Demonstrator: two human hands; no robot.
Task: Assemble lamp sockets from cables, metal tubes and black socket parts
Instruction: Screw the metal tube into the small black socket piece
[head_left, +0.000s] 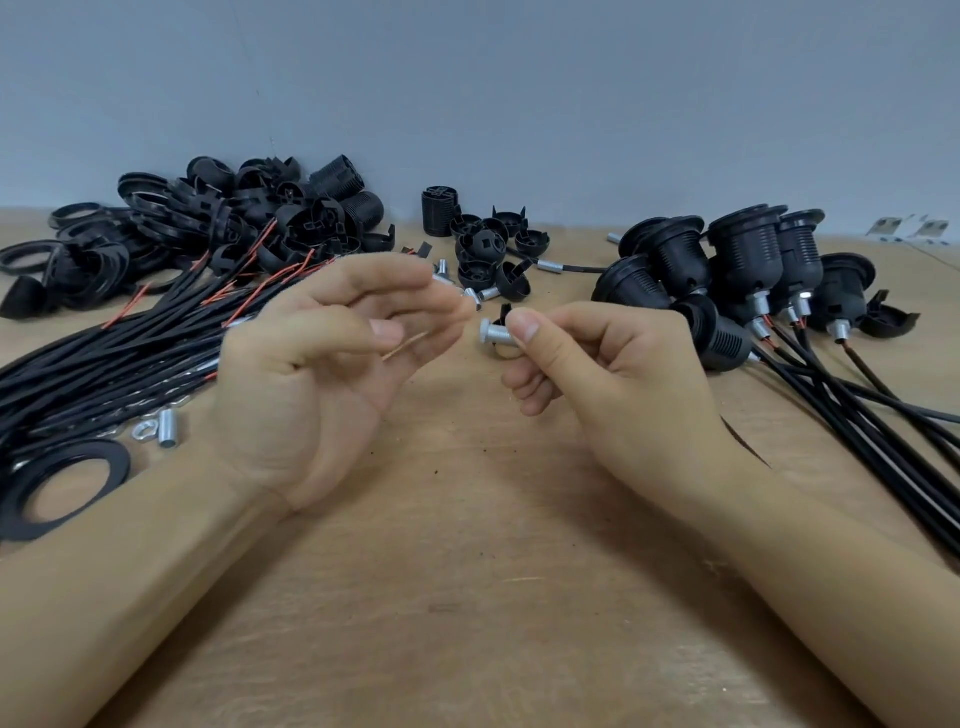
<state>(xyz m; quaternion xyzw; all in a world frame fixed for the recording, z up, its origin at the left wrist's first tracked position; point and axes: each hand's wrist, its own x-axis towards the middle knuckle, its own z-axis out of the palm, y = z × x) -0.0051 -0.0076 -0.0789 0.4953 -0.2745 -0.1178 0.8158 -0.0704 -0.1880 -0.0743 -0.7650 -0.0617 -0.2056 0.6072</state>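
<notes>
Right of my hands, finished sockets (748, 280) piled up; cables (104, 364) and caps (234, 218) left of them, many unassembled. Right grip (587, 358) pinches metal tube (493, 332); left grip (322, 364) loosely curled, apparently empty.

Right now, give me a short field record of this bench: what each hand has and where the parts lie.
right hand: pinches a metal tube by thumb and finger
left hand: fingers loosely curled, blurred; a thin wire seems to lie between them
cables: loose bundle, left
finished sockets: cluster, right
black caps: centre back
table: wooden
</notes>
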